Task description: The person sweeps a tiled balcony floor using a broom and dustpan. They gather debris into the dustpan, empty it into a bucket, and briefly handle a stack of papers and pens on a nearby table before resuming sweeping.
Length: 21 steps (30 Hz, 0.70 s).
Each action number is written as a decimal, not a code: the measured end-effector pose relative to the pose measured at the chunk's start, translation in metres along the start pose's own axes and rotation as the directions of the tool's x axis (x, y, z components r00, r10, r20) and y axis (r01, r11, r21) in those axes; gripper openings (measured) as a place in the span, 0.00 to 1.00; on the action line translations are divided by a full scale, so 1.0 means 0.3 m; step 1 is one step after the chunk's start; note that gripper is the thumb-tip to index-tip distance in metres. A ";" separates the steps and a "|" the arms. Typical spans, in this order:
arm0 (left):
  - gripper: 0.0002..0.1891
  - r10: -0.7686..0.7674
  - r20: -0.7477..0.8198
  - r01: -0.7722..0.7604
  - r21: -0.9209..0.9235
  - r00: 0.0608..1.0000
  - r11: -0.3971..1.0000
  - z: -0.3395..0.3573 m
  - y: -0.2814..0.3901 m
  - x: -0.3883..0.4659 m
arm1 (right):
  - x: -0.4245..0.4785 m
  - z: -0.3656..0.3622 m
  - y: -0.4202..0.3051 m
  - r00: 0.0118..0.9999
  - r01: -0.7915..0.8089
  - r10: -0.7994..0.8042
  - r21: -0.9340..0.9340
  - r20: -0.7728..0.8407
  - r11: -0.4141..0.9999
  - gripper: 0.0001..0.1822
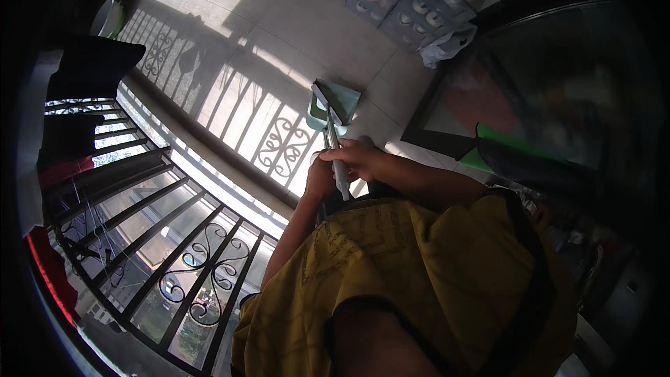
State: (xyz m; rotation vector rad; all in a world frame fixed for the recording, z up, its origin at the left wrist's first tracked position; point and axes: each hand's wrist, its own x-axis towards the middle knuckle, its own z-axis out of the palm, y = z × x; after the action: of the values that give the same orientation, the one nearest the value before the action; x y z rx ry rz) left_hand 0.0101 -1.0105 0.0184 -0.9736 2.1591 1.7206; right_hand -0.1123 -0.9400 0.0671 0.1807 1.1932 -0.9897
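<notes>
My right hand [352, 158] is closed around the grey handle of a small brush or broom [341, 170], whose head lies over a pale green dustpan [346, 99] low in front of me. Close beside it on the left, my left hand [321, 175] is wrapped around what looks like the dustpan's upright handle; the grip is mostly hidden behind my fingers and the brush handle. Both tools cross near my hands.
A metal railing [196, 225] with scrollwork curves along the left, above a drop. Clear shoe boxes [419, 8] and a white plastic bag [447, 47] stand at the upper right. A dark-framed glass panel [555, 73] is on the right. Dark cloths [89, 70] hang at the left.
</notes>
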 end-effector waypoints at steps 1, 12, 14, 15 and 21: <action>0.16 0.092 0.002 -0.092 0.087 0.996 0.992 -0.014 0.026 0.010 | 0.009 -0.009 0.011 0.998 0.054 -0.056 0.144 0.008 0.988 0.19; 0.15 -0.297 -0.087 0.294 -0.055 0.951 0.954 -0.261 -0.221 0.159 | -0.377 -0.277 -0.187 0.959 0.272 -0.210 0.417 -0.188 0.867 0.09; 0.15 -0.392 -0.027 0.388 -0.091 0.920 0.917 -0.311 -0.118 0.171 | -0.314 -0.365 -0.109 0.944 0.260 -0.157 0.360 -0.292 0.896 0.10; 0.15 -0.414 -0.023 0.409 -0.121 0.910 0.905 -0.329 -0.104 0.181 | -0.263 -0.439 -0.065 0.937 0.248 -0.131 0.355 -0.323 0.901 0.10; 0.15 -0.261 -0.138 0.245 -0.124 0.955 0.962 -0.436 -0.163 0.297 | 0.002 -0.658 -0.105 0.857 0.170 -0.027 0.233 -0.514 0.957 0.08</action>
State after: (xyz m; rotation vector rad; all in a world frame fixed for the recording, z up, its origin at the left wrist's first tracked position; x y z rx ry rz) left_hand 0.0025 -1.1687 -0.0301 -1.3869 1.9401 1.6983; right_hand -0.2717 -0.8413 -0.0024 0.6371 1.5520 -1.2426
